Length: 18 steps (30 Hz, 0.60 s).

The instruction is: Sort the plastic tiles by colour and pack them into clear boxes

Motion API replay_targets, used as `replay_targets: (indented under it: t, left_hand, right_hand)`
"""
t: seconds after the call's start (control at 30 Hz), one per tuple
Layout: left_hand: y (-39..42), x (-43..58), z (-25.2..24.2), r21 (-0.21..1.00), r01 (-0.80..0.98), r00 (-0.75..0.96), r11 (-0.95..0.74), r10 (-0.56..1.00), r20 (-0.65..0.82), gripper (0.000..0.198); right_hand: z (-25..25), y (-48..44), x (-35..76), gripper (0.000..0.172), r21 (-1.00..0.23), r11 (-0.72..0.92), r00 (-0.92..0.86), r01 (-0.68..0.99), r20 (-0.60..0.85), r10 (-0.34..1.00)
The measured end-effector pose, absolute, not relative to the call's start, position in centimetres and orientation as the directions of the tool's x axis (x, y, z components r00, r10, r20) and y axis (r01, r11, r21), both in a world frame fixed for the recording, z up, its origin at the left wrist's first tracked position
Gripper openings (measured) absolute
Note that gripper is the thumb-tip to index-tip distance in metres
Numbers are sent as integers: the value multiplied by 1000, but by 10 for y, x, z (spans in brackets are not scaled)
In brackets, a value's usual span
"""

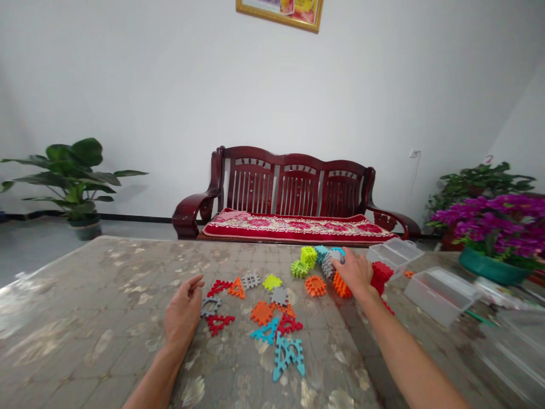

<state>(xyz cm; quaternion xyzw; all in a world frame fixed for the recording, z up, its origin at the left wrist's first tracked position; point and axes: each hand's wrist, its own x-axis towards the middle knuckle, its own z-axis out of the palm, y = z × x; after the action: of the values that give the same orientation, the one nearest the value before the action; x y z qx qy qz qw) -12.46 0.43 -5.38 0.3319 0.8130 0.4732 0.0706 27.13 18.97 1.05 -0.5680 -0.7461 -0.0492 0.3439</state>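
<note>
My left hand (183, 311) rests on the table with loosely bent fingers, apart from one another and holding nothing visible. Just to its right lie a grey interlocking piece (210, 307) and a red triangular piece (220, 324). Over on the right, my right hand (356, 271) reaches into the stacked pieces, thumb and fingers closed at a light grey interlocking piece (336, 255); its fingertips are partly hidden. Around it stand a grey stack (327, 266), an orange stack (341, 286) and a red stack (382, 275). Yellow-green stacks (308, 257) sit to the left.
Joined pieces, including a light blue one (288, 355) and an orange one (261, 312), lie mid-table. Clear plastic boxes (443, 295) and a purple flower pot (494, 267) stand at right. A wooden bench (298, 187) is beyond the table (106, 318).
</note>
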Motion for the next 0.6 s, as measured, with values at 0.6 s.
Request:
replay_targets:
  t: [0.6]
  left_hand:
    - [5,-123,-53,822,467,-763,326,618,189,35]
  right_hand:
    - [-26,112,174,49,-417,651,-606,634,256,753]
